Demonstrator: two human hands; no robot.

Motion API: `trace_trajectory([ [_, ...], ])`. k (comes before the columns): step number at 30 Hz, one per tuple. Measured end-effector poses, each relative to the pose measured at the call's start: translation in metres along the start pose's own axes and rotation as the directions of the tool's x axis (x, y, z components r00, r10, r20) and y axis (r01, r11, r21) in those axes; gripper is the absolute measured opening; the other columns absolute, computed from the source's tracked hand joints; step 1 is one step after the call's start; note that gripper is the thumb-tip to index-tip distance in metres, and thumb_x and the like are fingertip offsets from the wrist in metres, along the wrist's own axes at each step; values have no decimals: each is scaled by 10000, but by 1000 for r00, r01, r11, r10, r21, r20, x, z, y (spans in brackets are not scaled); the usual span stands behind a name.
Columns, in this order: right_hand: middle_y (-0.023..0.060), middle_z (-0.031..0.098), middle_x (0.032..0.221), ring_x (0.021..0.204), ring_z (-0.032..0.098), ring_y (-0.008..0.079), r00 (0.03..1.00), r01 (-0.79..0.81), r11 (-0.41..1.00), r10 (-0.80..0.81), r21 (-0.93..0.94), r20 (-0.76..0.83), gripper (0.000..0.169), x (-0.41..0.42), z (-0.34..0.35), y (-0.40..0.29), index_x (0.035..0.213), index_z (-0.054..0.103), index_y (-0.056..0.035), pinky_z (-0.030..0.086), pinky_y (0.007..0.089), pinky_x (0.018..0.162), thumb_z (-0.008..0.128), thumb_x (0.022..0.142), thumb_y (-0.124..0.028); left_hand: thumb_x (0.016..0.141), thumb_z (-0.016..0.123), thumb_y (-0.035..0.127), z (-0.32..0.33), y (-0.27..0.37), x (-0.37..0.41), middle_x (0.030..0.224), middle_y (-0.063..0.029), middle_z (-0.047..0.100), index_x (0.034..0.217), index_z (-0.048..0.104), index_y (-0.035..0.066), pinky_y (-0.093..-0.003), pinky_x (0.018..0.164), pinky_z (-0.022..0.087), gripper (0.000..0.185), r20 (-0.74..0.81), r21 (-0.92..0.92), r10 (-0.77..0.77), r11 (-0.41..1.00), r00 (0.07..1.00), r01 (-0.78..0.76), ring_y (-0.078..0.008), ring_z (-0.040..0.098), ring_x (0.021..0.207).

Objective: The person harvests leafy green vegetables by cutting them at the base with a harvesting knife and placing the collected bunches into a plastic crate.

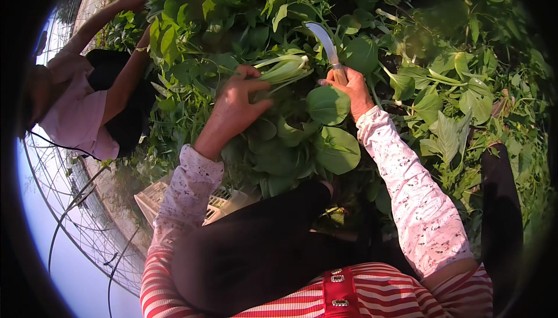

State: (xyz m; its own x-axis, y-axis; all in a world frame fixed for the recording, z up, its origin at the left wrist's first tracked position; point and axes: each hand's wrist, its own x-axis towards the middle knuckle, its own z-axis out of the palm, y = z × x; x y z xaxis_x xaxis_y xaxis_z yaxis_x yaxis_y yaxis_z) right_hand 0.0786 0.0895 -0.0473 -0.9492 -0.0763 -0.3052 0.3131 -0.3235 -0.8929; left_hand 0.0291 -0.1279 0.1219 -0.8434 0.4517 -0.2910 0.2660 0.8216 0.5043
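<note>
My right hand (353, 91) grips the wooden handle of a curved sickle knife (324, 43), its blade tilted up and to the left. Left of it, my left hand (239, 106) is beside a leafy green vegetable (285, 69) with pale stalks, whose cut stem end points toward the knife. The thumb and fingers of that hand are spread; whether they touch the stalks cannot be told. Broad round leaves (333, 150) lie below and between the hands.
Dense green plants (218, 17) surround the hands. A pale plastic crate (218, 202) stands behind my left forearm. At the left, a co-worker in a pink top (78, 109) reaches into the plants. Uprooted or cut leafy stems (449, 78) lie at the right.
</note>
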Motion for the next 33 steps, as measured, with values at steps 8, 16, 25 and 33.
trace_trajectory([
  [8,-32,614,807,640,541,55,972,-232,850,187,473,141,294,33,55,-27,972,601,-85,434,211,533,754,780,-246,676,656,-3,3,7,-10,1141,-152,525,1003,641,-4,-365,808,472,328,38,-69,-20,997,999,22,-327,574,968],
  [16,21,608,820,598,542,86,984,90,882,-6,462,-180,374,-14,48,-105,1021,547,-44,438,221,477,742,704,-13,631,757,66,-13,46,-22,1208,-158,529,1111,596,38,-414,928,433,507,-218,-18,279,957,935,-290,-308,499,1146],
  [25,169,610,1062,609,557,86,953,300,920,-279,251,-117,577,-89,39,-204,1252,452,17,466,202,485,712,737,11,640,800,87,-12,115,26,1097,-150,598,1339,364,14,-338,812,508,828,-349,-481,209,796,913,-366,-259,621,955],
  [33,67,664,896,666,599,81,947,280,955,-292,-100,-133,327,-123,14,-245,1068,566,32,485,204,523,691,770,-19,631,842,78,-25,146,12,1053,-53,615,1189,515,-21,-272,857,470,655,112,-932,270,362,956,7,-110,569,961],
])
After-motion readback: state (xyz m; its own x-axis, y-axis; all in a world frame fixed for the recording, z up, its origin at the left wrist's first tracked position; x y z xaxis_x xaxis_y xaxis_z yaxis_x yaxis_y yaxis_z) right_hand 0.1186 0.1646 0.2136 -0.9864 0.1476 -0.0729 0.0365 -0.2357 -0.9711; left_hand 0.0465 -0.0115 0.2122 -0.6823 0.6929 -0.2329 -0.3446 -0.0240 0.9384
